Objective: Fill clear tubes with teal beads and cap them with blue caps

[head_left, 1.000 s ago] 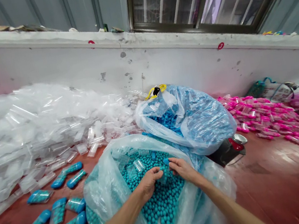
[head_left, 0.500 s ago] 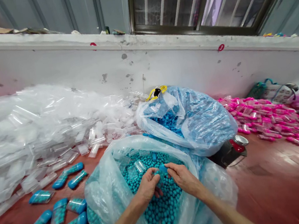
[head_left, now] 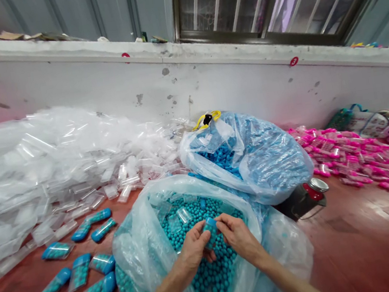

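Note:
Over an open bag (head_left: 134, 208) of turquoise beads (head_left: 214, 275), my two hands meet at a small clear container with a blue cap (head_left: 211, 223). My left hand (head_left: 195, 246) is closed round the container's body, thumb on top. With pinched fingers, my right hand (head_left: 239, 237) grips the blue cap at the container's upper end. Whether the cap is fully seated, I cannot tell. Some clear empty containers (head_left: 184, 214) lie on the beads behind my hands.
Several capped, bead-filled containers (head_left: 97, 290) lie on the red floor at left. Behind them is a large heap of clear containers (head_left: 54, 162). A bag of blue caps (head_left: 221, 156) sits behind the beads. Pink containers (head_left: 349, 152) and a dark object with a metal lid (head_left: 318, 185) are at right.
The blue cap has come down and left to the container's end, and more of it shows between my hands. The whole view has shifted slightly.

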{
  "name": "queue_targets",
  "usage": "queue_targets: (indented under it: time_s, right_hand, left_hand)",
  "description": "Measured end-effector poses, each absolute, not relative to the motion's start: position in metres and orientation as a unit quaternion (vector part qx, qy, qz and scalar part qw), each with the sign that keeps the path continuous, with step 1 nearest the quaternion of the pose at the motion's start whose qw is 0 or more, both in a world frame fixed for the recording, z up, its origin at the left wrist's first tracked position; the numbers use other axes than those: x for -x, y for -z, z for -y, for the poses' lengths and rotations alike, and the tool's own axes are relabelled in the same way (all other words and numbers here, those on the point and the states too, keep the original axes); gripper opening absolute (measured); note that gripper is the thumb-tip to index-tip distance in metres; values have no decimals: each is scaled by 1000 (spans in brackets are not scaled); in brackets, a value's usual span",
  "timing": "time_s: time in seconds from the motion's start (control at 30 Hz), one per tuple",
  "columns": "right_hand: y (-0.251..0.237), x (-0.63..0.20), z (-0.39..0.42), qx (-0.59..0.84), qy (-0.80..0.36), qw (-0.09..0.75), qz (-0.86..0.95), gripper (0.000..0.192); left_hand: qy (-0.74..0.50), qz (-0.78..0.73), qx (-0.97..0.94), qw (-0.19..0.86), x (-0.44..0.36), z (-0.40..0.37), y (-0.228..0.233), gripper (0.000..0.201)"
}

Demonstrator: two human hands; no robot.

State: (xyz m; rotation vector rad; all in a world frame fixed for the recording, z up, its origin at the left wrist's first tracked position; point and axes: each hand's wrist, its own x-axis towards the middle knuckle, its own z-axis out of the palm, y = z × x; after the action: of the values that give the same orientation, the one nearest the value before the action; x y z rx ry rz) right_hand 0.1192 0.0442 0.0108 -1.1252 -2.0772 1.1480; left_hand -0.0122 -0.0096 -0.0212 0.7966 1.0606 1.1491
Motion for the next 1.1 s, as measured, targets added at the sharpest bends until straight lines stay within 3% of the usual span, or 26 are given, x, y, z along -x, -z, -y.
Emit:
queue_targets:
  time_s: [0.23, 0.47, 0.67, 0.83, 0.93, 1.0, 1.1]
  right_hand:
    - [-14, -127, -41, 375, -414, 228, 798, 32]
    - [2, -122, -23, 420, -287, 277, 815, 37]
    - [-3, -124, -26, 357, -390, 262, 808, 33]
    - [5, -128, -23, 365, -392, 261, 803, 32]
    - [7, -132, -30, 369, -507, 212, 749, 35]
    - [4, -132, -39, 370, -602, 196, 680, 41]
    - [-4, -125, -50, 368, -669, 234, 602, 66]
  left_hand:
    - [-521, -480, -283, 647, 7, 16, 12, 84]
    - [-526, -500, -250, 641, 3, 19, 11, 81]
    - [-525, -524, -292, 604, 5, 21, 6, 64]
    - [-501, -559, -313, 582, 12, 22, 10, 56]
    - [-454, -570, -353, 587, 24, 23, 12, 55]
    - [-431, -560, -377, 599, 30, 24, 10, 52]
    - [-411, -539, -408, 611, 32, 25, 5, 47]
